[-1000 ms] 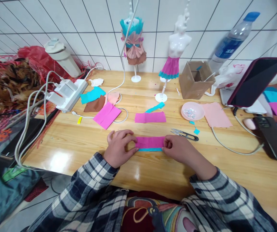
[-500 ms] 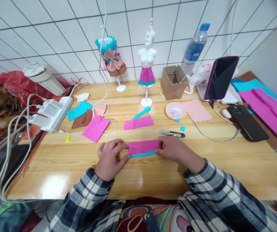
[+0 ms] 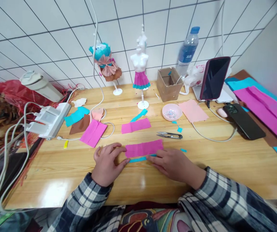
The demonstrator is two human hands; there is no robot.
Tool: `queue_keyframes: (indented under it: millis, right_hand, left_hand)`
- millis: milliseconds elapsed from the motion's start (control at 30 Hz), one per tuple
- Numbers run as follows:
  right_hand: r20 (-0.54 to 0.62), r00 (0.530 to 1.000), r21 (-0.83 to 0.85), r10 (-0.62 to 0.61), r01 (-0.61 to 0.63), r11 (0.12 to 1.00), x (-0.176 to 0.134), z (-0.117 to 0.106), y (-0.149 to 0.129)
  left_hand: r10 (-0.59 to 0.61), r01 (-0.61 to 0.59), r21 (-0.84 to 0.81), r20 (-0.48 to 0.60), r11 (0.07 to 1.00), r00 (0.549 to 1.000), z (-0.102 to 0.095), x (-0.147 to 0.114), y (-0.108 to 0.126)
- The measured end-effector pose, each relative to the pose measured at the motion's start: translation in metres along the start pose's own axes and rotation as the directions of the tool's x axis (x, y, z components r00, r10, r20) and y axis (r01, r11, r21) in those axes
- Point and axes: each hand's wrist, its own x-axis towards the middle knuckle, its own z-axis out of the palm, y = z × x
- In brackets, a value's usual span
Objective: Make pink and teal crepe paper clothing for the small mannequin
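Observation:
In front of me on the table lies a bright pink paper strip (image 3: 143,149), crinkled like crepe paper. A narrow blue paper strip (image 3: 138,159) runs along its lower edge, with a thin gap between them. My left hand (image 3: 108,164) has spread fingers; its index fingertip touches the pink strip's left end and its thumb meets the blue strip's left end. Stretched fingers of my right hand (image 3: 173,164) rest on the right part of the blue strip, hiding some of it. Small thread snips (image 3: 169,135) lie beyond the right hand, near a blue scrap (image 3: 183,150).
Behind lie another pink strip (image 3: 136,125) and a pink bowl of beads (image 3: 172,112). A white mannequin (image 3: 139,61) in a pink skirt, a dressed mannequin (image 3: 108,64) and a cardboard box (image 3: 169,85) stand at the wall. A power strip (image 3: 52,122) is left, a phone (image 3: 244,121) right.
My right hand has let go of the pink strip's right end and moved down onto the blue strip. The blue strip now lies apart from the pink one. A blue scrap has come into sight.

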Motion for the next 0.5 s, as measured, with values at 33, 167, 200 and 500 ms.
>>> queue_keyframes:
  millis: [33,167,200,500]
  right_hand:
    - [-0.002,1.0,-0.021,-0.007,0.007,1.0,-0.004,0.001,0.0]
    - [-0.019,0.999,-0.04,-0.044,0.043,0.998,-0.023,0.0,0.007]
    - [-0.032,0.999,-0.029,-0.04,0.039,0.999,-0.027,0.0,0.009]
    - [-0.209,0.976,0.038,0.062,-0.055,0.998,-0.018,-0.006,0.023]
  left_hand:
    - [0.0,0.0,0.003,-0.001,1.0,1.0,-0.001,0.0,0.0]
    - [0.026,-0.026,-0.002,-0.008,1.0,1.0,0.0,-0.001,0.002]
    - [0.039,-0.039,-0.006,-0.013,0.999,0.999,0.001,-0.001,0.002]
    - [-0.019,0.035,0.091,-0.175,0.995,0.984,-0.02,0.011,-0.046]
